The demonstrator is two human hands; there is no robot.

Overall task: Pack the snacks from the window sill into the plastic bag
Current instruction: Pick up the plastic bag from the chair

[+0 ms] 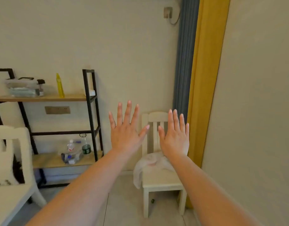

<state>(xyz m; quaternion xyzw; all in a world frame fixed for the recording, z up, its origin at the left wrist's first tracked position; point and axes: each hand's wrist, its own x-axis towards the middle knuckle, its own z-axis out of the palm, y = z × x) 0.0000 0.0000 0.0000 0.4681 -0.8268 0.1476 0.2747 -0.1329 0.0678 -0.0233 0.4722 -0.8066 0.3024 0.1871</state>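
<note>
Plastic bag — translucent, crumpled — drapes over chair; left hand and right hand spread, empty.

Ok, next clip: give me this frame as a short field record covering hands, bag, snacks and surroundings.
left hand: left hand raised, fingers spread, holds nothing
right hand: right hand raised, fingers straight, holds nothing
bag: plastic bag draped over white chair seat
snacks: none in view
window sill: not in view
surroundings: shelf rack with yellow bottle
</note>
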